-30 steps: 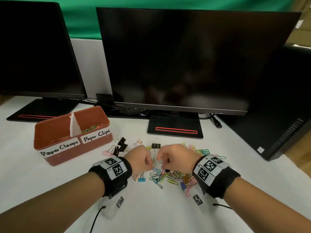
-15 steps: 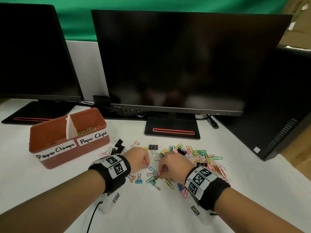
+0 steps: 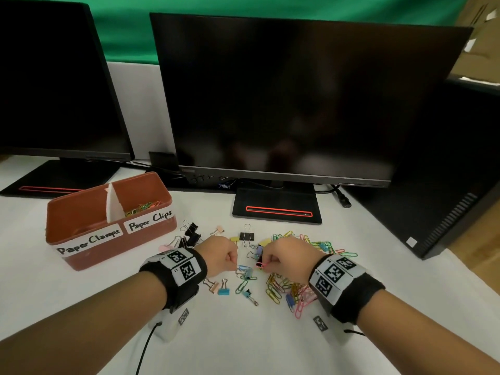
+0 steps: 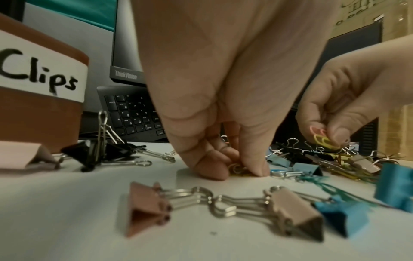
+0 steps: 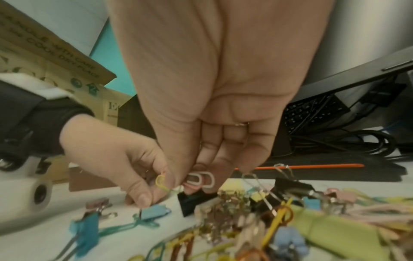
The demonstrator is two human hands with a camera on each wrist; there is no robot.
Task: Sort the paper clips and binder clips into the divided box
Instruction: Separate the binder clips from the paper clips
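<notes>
At twelve o'clock we face a large dark monitor [image 3: 292, 98], its flat black stand [image 3: 276, 209] marked with a red outlined slot and resting on the white table [image 3: 243, 342]. At ten o'clock we see a second dark monitor [image 3: 56, 85], its base also edged in red. At two o'clock a black computer case [image 3: 454, 180] stands on the table's edge, a black plug [image 3: 343, 201] lying just beside it. Behind the screens we see a green backdrop [image 3: 243, 6], and at one o'clock a cardboard box [image 3: 481, 36]. A black keyboard [image 4: 134, 116] lies under the large monitor.
</notes>
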